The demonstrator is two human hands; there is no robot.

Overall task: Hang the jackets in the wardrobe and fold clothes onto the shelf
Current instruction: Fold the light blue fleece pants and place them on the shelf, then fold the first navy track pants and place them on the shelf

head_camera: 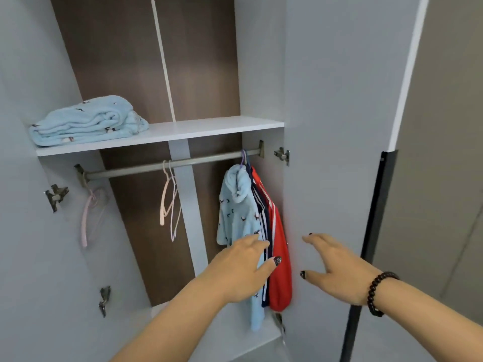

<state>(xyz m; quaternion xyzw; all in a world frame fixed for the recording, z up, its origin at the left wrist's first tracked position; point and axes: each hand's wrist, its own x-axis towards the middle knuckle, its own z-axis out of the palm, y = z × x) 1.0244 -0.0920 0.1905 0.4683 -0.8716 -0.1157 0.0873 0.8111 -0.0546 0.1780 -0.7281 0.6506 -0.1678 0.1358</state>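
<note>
Three garments hang at the right end of the wardrobe rail: a light blue fleece jacket, a navy striped jacket and a red jacket. My left hand reaches toward them with fingers straight, touching the blue and navy fabric. My right hand, a bead bracelet on its wrist, is spread flat in front of the open right door and holds nothing. A folded light blue fleece garment lies on the left of the white shelf.
Two empty hangers hang mid-rail and a pink hanger hangs at the left end. The left door stands open. Hinges sit on both side walls. A black handle strip runs down the right door's edge.
</note>
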